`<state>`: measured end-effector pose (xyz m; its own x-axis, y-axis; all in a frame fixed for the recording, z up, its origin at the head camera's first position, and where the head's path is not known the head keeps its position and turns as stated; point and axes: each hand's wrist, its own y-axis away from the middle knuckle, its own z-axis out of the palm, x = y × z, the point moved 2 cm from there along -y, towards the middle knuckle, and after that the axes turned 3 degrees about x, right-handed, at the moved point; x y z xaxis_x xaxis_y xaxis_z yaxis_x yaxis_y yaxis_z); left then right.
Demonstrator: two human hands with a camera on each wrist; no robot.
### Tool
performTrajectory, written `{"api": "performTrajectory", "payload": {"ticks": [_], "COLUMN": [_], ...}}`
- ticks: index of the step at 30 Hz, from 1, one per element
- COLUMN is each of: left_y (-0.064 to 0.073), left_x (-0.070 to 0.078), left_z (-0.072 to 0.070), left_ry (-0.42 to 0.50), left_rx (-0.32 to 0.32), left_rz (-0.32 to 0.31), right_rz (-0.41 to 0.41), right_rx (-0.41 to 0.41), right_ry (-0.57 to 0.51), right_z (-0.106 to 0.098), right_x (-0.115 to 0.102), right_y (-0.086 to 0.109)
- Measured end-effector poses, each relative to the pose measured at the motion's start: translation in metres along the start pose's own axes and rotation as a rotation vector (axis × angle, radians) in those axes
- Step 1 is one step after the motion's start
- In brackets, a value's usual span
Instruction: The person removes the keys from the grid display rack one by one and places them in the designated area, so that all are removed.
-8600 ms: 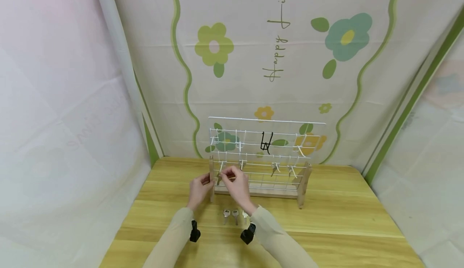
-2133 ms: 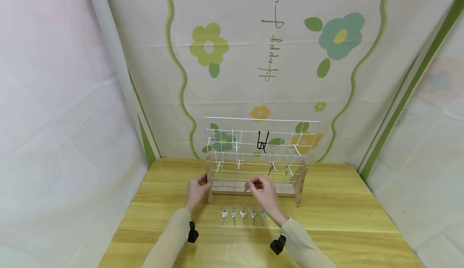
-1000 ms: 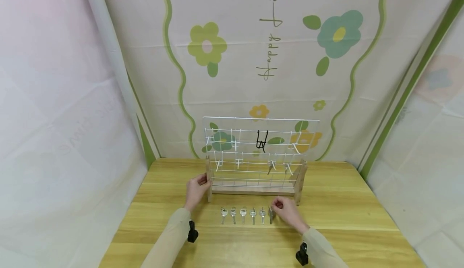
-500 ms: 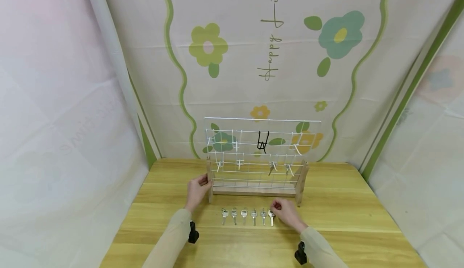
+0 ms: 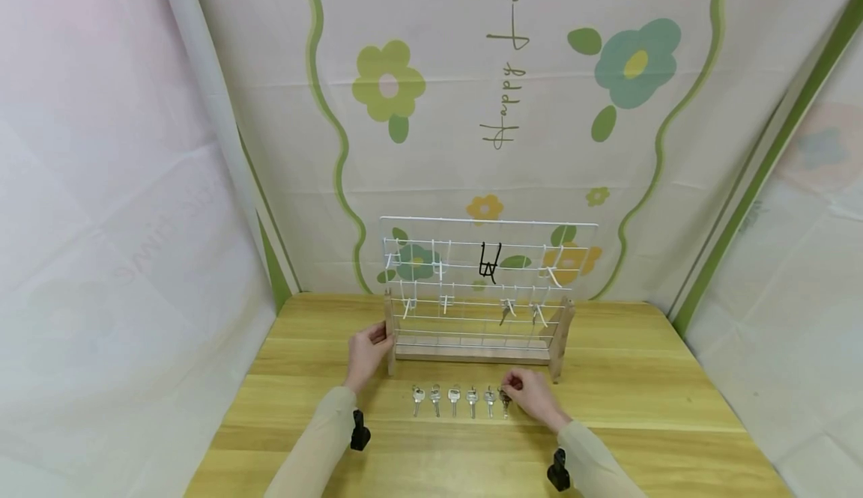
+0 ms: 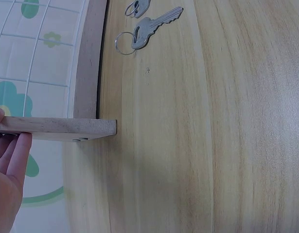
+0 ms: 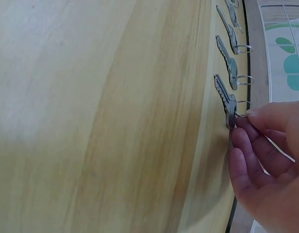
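My right hand (image 5: pixel 529 393) pinches a small key (image 5: pixel 505 402) by its ring, low over the table, at the right end of a row of silver keys (image 5: pixel 454 395). In the right wrist view, thumb and forefinger grip the ring (image 7: pixel 242 115), and the held key overlaps its neighbour. My left hand (image 5: pixel 366 353) holds the left wooden post (image 6: pixel 61 125) of a white wire rack (image 5: pixel 488 220), thumb on one side and fingers on the other. White hooks hang on the grid; keys (image 5: pixel 505 314) dangle from the two lower right ones, while the lower left hooks (image 5: pixel 409 307) are bare.
A black hook (image 5: pixel 488 262) hangs on the upper part of the grid. The rack's wooden base bar (image 5: pixel 472 351) stands just behind the key row on the wood-grain table (image 5: pixel 647 408). A flowered cloth (image 5: pixel 431 161) rises behind, with cloth walls on both sides.
My right hand has taken a key from the rack's lower left hooks down to the row's right end, turning it slightly lately. The row has grown rightward. My left hand stays on the post.
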<state>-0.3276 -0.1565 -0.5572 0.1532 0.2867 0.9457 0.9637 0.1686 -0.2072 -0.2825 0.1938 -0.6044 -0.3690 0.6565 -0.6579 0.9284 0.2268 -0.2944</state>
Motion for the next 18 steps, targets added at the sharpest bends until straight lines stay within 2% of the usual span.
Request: {"api": "performTrajectory", "payload": {"ticks": [2, 5, 8, 12, 18], "left_y": [0.000, 0.000, 0.000, 0.001, 0.003], "left_x": [0.000, 0.001, 0.000, 0.000, 0.000], "left_z": [0.000, 0.000, 0.001, 0.000, -0.001], "left_ry": [-0.005, -0.009, -0.003, 0.004, 0.007], "left_rx": [-0.001, 0.001, 0.005, 0.001, 0.019], "left_rz": [0.005, -0.002, -0.015, 0.011, 0.113], "right_rz": [0.012, 0.095, 0.147, 0.127, 0.074], "right_rx": [-0.006, -0.027, -0.013, 0.088, 0.293], "right_ry": [-0.004, -0.039, -0.081, -0.078, -0.096], "right_z": [-0.001, -0.003, -0.009, -0.020, -0.038], "right_x": [-0.001, -0.005, -0.012, -0.025, -0.049], "right_y": [0.000, -0.001, -0.004, -0.011, -0.025]}}
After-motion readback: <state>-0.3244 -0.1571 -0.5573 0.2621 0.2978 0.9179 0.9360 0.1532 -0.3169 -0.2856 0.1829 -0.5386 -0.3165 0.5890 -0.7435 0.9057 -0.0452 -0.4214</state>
